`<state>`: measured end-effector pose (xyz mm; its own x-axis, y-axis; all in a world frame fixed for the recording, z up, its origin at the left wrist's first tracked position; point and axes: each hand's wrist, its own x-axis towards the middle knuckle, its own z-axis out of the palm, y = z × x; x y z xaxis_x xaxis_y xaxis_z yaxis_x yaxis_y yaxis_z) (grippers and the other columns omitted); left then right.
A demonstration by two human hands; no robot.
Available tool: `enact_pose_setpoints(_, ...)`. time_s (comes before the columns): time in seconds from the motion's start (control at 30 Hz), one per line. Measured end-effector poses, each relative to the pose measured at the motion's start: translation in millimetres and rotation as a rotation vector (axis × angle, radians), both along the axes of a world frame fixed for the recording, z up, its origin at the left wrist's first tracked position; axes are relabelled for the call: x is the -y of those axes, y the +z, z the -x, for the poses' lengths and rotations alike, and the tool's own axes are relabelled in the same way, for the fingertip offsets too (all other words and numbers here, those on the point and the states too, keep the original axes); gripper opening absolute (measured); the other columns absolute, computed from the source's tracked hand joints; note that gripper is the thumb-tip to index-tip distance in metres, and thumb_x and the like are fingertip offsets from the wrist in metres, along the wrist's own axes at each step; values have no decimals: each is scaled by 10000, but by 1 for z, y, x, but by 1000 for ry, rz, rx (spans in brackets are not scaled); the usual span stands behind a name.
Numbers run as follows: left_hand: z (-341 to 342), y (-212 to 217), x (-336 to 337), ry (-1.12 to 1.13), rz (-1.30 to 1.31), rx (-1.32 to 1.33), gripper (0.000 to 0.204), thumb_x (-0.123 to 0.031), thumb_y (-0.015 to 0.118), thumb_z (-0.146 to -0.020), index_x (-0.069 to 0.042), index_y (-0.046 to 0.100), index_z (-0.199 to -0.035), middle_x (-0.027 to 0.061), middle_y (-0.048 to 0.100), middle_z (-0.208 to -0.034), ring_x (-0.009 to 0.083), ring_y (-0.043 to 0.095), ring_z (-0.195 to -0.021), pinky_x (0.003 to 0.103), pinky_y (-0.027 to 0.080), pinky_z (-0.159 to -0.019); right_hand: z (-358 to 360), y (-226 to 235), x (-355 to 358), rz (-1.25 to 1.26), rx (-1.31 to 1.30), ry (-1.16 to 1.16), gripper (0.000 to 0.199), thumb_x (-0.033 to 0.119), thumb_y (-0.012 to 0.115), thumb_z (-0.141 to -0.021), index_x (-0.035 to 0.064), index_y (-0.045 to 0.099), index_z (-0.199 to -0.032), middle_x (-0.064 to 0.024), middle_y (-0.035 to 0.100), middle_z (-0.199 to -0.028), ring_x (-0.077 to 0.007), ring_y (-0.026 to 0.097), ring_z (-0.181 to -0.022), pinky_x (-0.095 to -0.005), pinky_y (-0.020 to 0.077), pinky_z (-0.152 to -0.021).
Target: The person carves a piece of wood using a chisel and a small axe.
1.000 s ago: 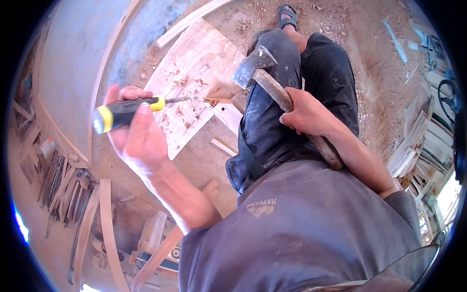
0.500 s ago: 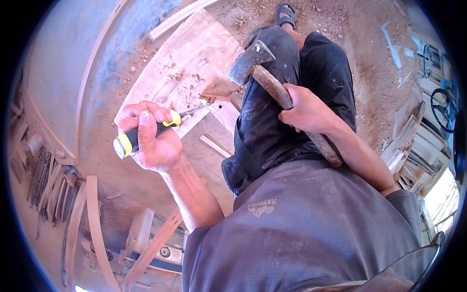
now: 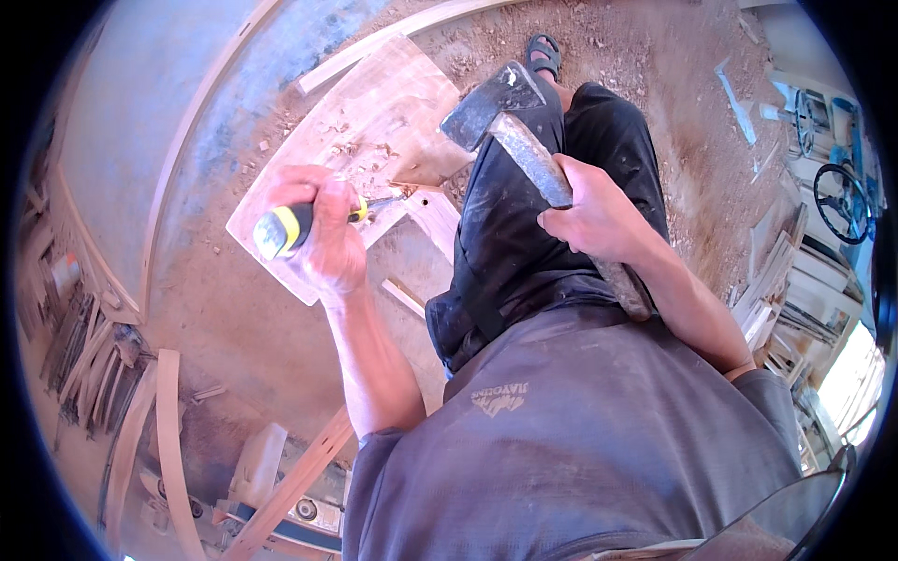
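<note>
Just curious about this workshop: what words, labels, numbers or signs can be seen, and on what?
Shirt: a pale print, lettering with a peaked shape; I won't copy it out.
Tool: no text I can make out.
Axe: none I can make out.
Elsewhere: anything is too small or blurred to read.

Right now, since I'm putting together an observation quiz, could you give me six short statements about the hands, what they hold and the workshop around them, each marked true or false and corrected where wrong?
1. Neither the left hand nor the right hand is empty. True.
2. The right hand holds a saw. False: it holds a hatchet.
3. Wood chips lie on the pale board. True.
4. The left hand grips a plain red handle. False: it grips a yellow-and-black handle.
5. A steering wheel shows toward the picture's right edge. True.
6. No footwear is visible. False: a sandal shows near the top.
</note>
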<state>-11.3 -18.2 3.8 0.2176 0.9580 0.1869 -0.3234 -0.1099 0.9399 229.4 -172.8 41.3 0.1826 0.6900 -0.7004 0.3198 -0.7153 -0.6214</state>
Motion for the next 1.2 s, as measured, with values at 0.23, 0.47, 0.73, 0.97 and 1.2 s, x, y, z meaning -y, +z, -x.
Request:
enact_pose_setpoints(0.23, -3, 11, 0, -37, 165, 81, 149, 61, 665, -861, -27, 549, -827, 134, 583, -772, 194, 549, -580, 335, 466, -538, 18, 37, -2, -354, 78, -43, 327, 94, 661, -816, -56, 574, -1093, -207, 593, -790, -258, 569, -730, -377, 479, -732)
enact_pose_setpoints(0.47, -2, -1, 6, -17, 115, -59, 159, 83, 656, -858, -36, 552, -852, 110, 585, -752, 177, 547, -558, 314, 448, -506, 28, 40, 11, -355, 78, -14, 343, 100, 662, -821, -48, 578, -1119, -204, 592, -764, -245, 590, -716, -378, 480, -711)
enact_pose_setpoints(0.73, -12, -3, 25, -40, -75, -269, 187, 106, 662, -850, -31, 546, -798, 107, 628, -773, 127, 560, -610, 267, 445, -518, 34, 68, 14, -425, 187, -29, 342, 105, 708, -834, -29, 572, -1117, -219, 584, -736, -261, 614, -701, -393, 488, -700)
enact_pose_setpoints(0.97, -12, 6, 44, -14, -130, -345, 108, 12, 737, -815, -30, 639, -803, 44, 686, -809, 104, 601, -722, 281, 496, -645, 49, 113, -9, -888, 387, 124, 315, 65, 696, -825, 11, 545, -1096, -144, 668, -780, -341, 673, -654, -466, 519, -677)
enact_pose_setpoints(1.2, -15, 3, 40, -90, -65, -321, 145, -72, 770, -831, -24, 693, -943, -2, 673, -842, 92, 599, -787, 266, 504, -740, 45, 105, -5, -628, 556, 417, 295, 105, 643, -855, 24, 529, -1115, -197, 649, -697, -421, 683, -705, -542, 504, -653)
